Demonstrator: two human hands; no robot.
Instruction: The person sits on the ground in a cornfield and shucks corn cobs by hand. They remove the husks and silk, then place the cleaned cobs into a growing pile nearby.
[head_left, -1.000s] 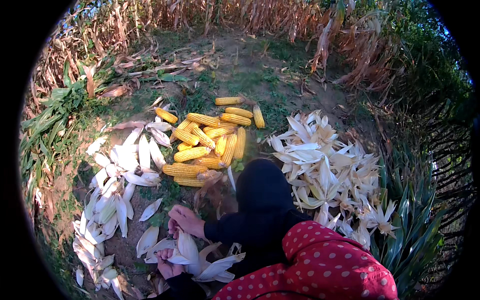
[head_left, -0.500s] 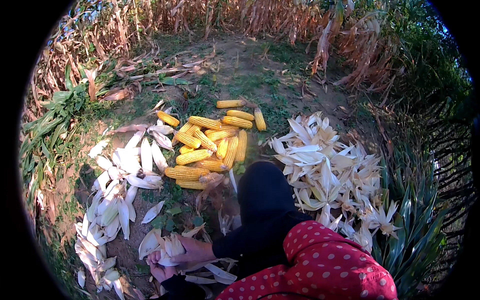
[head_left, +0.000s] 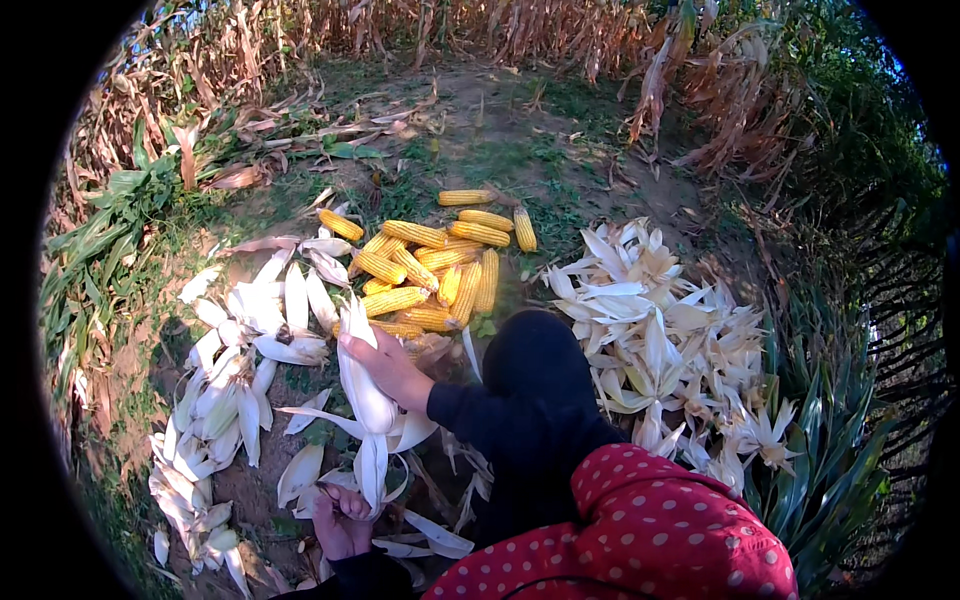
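Note:
An ear of corn in its pale husk [head_left: 366, 400] stands out in front of me, its tip toward the far side and some husk leaves spread out at its lower end. My right hand [head_left: 392, 372] is wrapped round its upper part from the right side. At the near end, my left hand [head_left: 342, 522] has its fingers closed at the base of the husk. Just beyond the tip lies a heap of bare yellow corn cobs [head_left: 398, 300], partly hidden by the held ear.
Ears in pale husks [head_left: 225, 405] lie in a long row on the left. To the right is a large pile of loose dry husks [head_left: 650, 345]. My dark-clad knee [head_left: 540, 365] rises between the piles. Dry corn stalks [head_left: 500, 40] border the far side; green leaves [head_left: 110, 215] lie at far left.
The husked ear has come up into clear view, reaching toward the yellow heap. My right hand has moved forward along it, while my left hand stays low near its base.

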